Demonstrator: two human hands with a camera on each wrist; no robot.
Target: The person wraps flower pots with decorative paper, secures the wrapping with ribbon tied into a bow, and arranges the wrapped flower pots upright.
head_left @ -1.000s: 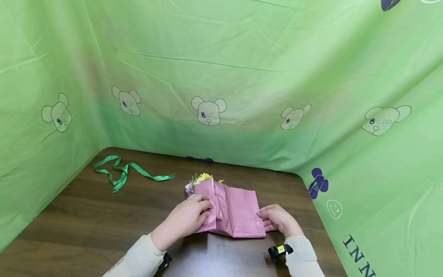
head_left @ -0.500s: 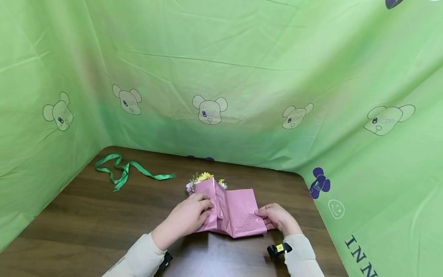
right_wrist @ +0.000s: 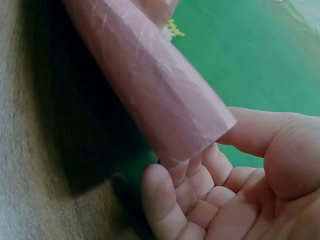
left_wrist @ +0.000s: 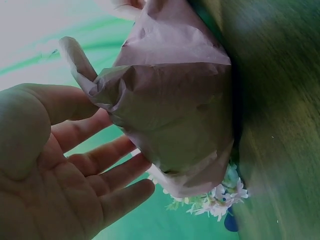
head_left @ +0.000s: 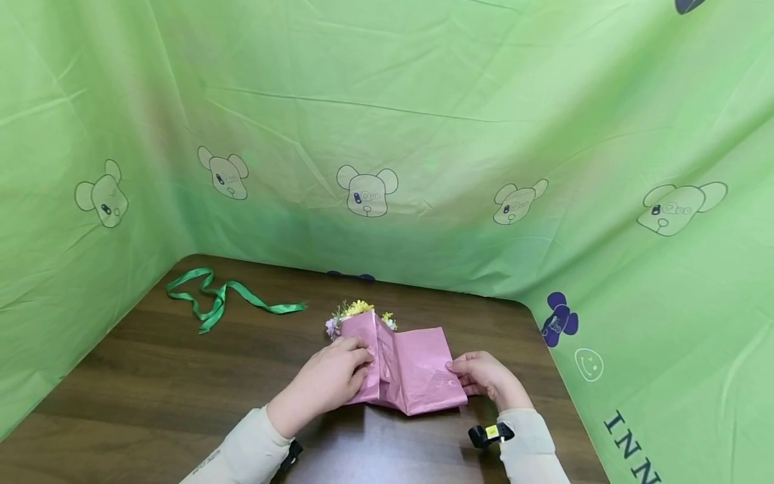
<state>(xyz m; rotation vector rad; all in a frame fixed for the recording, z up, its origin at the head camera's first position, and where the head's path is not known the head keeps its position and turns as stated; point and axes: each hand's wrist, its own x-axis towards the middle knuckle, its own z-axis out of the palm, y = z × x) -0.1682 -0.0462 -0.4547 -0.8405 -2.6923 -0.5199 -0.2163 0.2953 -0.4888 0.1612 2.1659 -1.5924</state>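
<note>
Nearest, pale sleeves (head_left: pixel 242 450) are seen at seven and five o'clock on the table (head_left: pixel 181 390). The pink paper (head_left: pixel 423 370) lies beyond, near the table's middle, with a crease raised along it. Its side at nine o'clock is gripped between the thumb and bent fingers of the left hand (head_left: pixel 329 380); its edge at three o'clock is pinched by the right hand (head_left: pixel 486 380), thumb above and fingers below.

For the fold to be handled well, the left side is probably best pressed lightly, while the right edge is lifted evenly and drawn taut, so that thin paper is neither torn nor further crumpled. Too hard a press could crush what is wrapped.

The paper serves as the only container. Flowers (head_left: pixel 358 309), yellow, white and pale purple, are held in it, their heads left showing at eleven o'clock; any stems are hidden. Farther off, at ten o'clock, a loose green ribbon (head_left: pixel 220 302) is seen, well apart from the paper. The far edge is closed off by green cloth (head_left: pixel 363 101) at twelve.
</note>
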